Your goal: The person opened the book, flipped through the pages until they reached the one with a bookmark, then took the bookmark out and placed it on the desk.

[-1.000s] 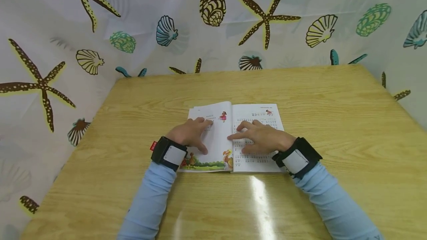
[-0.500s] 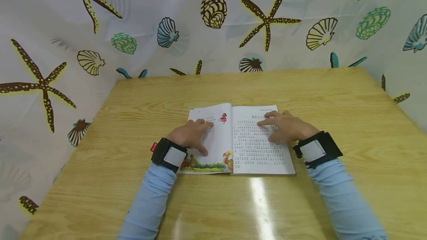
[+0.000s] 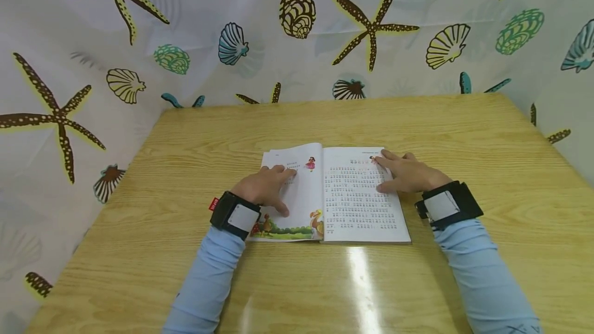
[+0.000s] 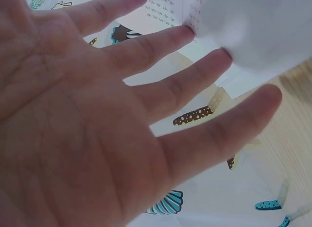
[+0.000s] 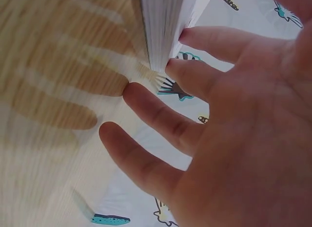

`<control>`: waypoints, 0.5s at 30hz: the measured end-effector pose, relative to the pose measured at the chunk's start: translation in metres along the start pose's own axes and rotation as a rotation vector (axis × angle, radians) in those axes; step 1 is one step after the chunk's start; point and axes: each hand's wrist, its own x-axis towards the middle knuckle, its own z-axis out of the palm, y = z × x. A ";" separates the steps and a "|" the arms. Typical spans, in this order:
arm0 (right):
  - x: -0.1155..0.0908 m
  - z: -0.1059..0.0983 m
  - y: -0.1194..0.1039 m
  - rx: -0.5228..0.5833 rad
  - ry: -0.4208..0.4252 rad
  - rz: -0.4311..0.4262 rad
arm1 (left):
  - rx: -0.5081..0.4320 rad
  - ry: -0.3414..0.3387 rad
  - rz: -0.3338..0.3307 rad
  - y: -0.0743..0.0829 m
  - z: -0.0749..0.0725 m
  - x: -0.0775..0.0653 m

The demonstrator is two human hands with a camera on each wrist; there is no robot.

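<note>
An open book lies flat on the table, with printed lines on its right page and coloured pictures on its left page. My left hand rests on the left page, fingers spread; in the left wrist view several fingertips meet the paper. At the upper outer edge of the right page is my right hand, its thumb and foremost fingers over the page. The right wrist view has the thick page block with two fingertips against its edge, while the other straight fingers extend past it over the wood.
A wooden table surrounds the book on all sides. Behind and beside it hangs a pale cloth printed with starfish and shells. Each wrist wears a black strap over a light blue sleeve.
My right hand has slid from the middle of the right page outward and away from me to its upper outer edge, uncovering the text. The left hand has stayed in place.
</note>
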 end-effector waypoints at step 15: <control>-0.001 -0.001 0.000 0.020 0.003 -0.014 | 0.015 -0.007 -0.006 0.002 -0.001 -0.001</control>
